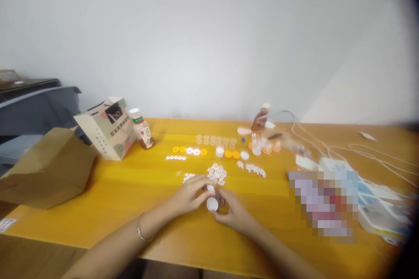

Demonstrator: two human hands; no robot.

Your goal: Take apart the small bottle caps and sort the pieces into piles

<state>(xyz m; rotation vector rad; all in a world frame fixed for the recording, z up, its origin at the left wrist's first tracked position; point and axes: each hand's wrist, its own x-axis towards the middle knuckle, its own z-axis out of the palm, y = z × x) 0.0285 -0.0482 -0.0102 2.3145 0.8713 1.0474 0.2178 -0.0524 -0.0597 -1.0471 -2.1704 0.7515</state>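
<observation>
My left hand [193, 194] pinches a small white round piece [211, 188] between thumb and fingers. Just below it, my right hand [234, 212] grips a white round cap [212, 204] with its pale inner side towards me. The two hands nearly meet; whether their pieces touch I cannot tell. Beyond them lies a pile of white openwork discs [216, 173], and small white pieces [189, 177] sit by my left fingers. Further back are rows of yellow and white rings [190, 151], orange discs [231, 154] and clear little cups [216, 141].
A paper bag [114, 130], a brown bag [52, 170] and a drink bottle [142, 128] stand left. At the back right are another bottle [260, 117], a cluster of orange and clear parts [263, 146] and white cables [314, 139]. Printed packaging [379, 202] lies right.
</observation>
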